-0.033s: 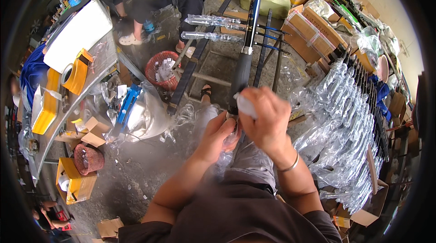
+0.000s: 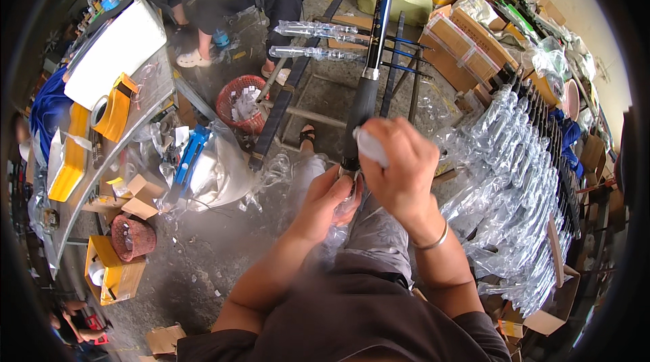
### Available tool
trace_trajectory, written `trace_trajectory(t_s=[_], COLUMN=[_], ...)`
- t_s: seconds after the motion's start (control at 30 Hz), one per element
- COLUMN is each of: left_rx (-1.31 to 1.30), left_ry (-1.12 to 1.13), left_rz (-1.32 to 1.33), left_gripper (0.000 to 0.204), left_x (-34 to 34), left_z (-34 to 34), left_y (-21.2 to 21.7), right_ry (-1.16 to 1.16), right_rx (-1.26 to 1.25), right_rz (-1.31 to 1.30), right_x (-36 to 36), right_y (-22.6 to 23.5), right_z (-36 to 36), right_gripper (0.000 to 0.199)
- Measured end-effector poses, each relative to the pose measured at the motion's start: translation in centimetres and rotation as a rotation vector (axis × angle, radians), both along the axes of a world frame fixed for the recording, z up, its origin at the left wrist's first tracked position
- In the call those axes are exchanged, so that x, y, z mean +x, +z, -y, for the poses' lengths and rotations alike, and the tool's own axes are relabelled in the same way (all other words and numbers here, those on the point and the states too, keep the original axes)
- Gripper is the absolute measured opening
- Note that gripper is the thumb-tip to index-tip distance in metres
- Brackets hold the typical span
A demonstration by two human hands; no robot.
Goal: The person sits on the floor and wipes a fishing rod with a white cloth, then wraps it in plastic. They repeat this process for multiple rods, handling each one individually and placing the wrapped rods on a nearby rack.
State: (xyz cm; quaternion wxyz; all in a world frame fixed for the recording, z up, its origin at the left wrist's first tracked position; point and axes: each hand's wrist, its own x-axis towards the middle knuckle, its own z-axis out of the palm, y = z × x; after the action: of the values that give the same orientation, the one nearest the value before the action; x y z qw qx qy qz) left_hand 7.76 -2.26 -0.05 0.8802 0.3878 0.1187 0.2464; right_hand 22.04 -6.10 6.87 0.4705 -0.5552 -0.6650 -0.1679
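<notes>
A fishing rod (image 2: 363, 101) with a dark grip and a blue-black shaft stands tilted in front of me, running up past the top edge. My left hand (image 2: 323, 205) is closed around its lower end, by a shiny fitting just under the dark grip. In the bent fingers of my right hand (image 2: 404, 171) is a soft white wad (image 2: 371, 146), perhaps cloth or foam, pressed to the side of the grip. Clear plastic shows below my left hand. The rod's bottom end is hidden by my fingers.
Plastic-wrapped rods (image 2: 318, 52) lie across a low rack (image 2: 276, 125) ahead. Many more wrapped rods (image 2: 504, 193) lean at the right. A red basket (image 2: 223, 99) holds white scraps. The left table (image 2: 128, 133) carries yellow tape rolls (image 2: 114, 121). Another person (image 2: 284, 3) sits beyond.
My right hand and the white wad have shifted slightly upward along the rod's grip. My left hand holds its place, and the rod's upper part leans slightly differently.
</notes>
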Motion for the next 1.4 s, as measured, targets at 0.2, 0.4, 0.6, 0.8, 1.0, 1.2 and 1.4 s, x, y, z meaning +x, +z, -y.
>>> trace_trajectory(t_s=[0.2,0.4,0.6,0.8,1.0,1.2,1.4], left_rx=[0.021,-0.009,0.017,0.004,-0.004,-0.002,-0.006], left_ry=[0.011,0.005,-0.018,-0.019,-0.018,-0.023,-0.05], left_rz=[-0.009,-0.009,0.006,-0.003,-0.048,-0.023,-0.025], left_gripper=[0.043,0.041,0.041,0.038,0.04,0.037,0.033], left_x=[0.0,0.0,0.4,0.6,0.5,0.4,0.5], left_z=[0.0,0.0,0.1,0.3,0.5,0.5,0.3], left_y=[0.1,0.3,0.0,-0.4,-0.5,-0.2,0.0], right_ry=[0.034,0.019,-0.009,-0.003,0.022,0.048,0.03], right_rx=[-0.065,-0.034,-0.016,-0.043,-0.076,-0.025,-0.064], right_rz=[-0.038,-0.059,-0.035,-0.001,0.01,0.013,0.028], right_x=[-0.7,-0.6,0.2,0.7,0.3,0.4,1.1], right_y=[-0.9,-0.1,0.9,0.3,-1.4,-1.3,0.1], right_z=[1.2,0.6,-0.2,0.3,1.7,1.4,0.7], right_gripper=[0.026,0.025,0.026,0.03,0.031,0.03,0.03])
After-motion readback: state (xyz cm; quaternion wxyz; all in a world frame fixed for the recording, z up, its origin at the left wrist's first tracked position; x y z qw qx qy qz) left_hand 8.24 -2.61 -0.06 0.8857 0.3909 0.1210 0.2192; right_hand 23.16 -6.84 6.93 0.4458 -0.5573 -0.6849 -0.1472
